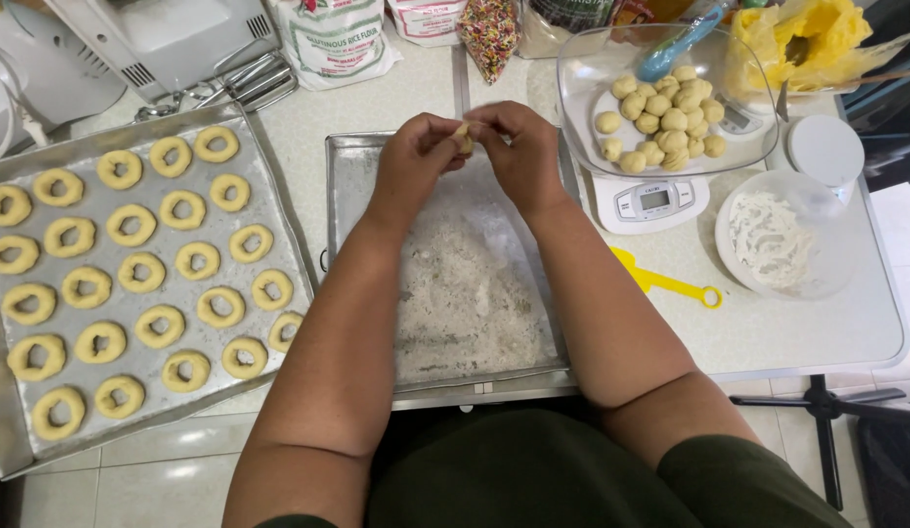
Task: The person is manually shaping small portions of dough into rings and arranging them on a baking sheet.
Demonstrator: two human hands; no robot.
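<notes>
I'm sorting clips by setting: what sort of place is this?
Probably a home kitchen set up for baking. A tray holds rows of dough rings, a clear bowl of dough balls sits on a scale, and both hands, left hand and right hand, pinch a dough piece.

A home kitchen — dough rings (142,274) on a baking tray (5,430), digital scale (655,200), flour bag (335,39)

both hands pinching dough piece (463,137), floured tray (349,156)
</notes>
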